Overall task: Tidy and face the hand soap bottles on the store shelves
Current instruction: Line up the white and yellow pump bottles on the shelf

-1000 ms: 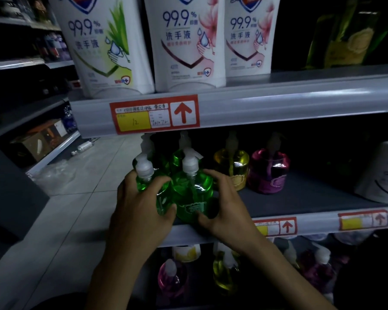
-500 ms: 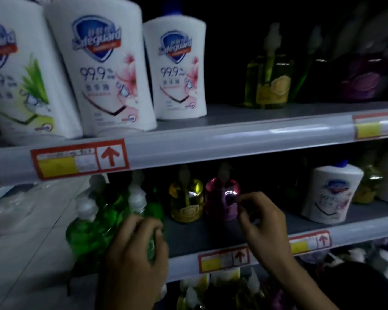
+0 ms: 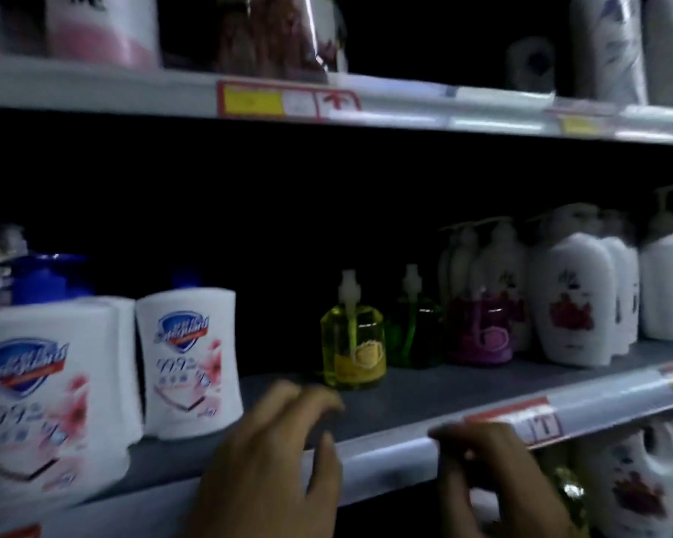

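I read the frame as dim and motion-blurred. My landmark is the clear yellow pump bottle with a white pump head (image 3: 353, 349), standing upright on the grey middle shelf (image 3: 424, 394). Just right of it stands a dark green pump bottle (image 3: 414, 332), and right of that a purple pump bottle (image 3: 482, 330); I cannot tell whether these touch. Further right is a group of white pump bottles with red flower prints (image 3: 574, 300). Left of the yellow bottle, well apart, stand white Safeguard bottles with pink labels (image 3: 189, 363). My left hand (image 3: 276, 460) hovers below and left of the yellow bottle, fingers spread and curled, holding nothing. My right hand (image 3: 490, 460) rests its fingers on the shelf's front rail (image 3: 389, 465), holding no bottle.
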The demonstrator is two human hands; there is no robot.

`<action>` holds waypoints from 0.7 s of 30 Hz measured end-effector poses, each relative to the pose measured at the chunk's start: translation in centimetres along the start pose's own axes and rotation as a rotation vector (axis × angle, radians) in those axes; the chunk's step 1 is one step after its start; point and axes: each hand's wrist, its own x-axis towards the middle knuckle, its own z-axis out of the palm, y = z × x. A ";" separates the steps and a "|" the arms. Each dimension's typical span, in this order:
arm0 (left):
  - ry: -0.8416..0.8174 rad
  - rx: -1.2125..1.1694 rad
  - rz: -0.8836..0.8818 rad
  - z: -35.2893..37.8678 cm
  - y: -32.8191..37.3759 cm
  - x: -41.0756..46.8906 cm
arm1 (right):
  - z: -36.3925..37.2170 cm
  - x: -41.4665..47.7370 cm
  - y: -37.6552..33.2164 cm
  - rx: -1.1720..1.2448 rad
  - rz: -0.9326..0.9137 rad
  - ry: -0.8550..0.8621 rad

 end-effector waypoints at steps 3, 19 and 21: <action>-0.085 -0.158 -0.006 0.3 0.3 6.3 | 0.3 5.3 3.5 -0.051 0.106 -0.100; -0.355 0.139 -0.099 7.5 -1.4 14.0 | 6.7 14.2 10.1 -0.651 0.048 -0.900; -0.328 0.147 -0.091 7.8 -1.0 13.9 | 5.1 13.9 9.9 -0.643 -0.006 -0.864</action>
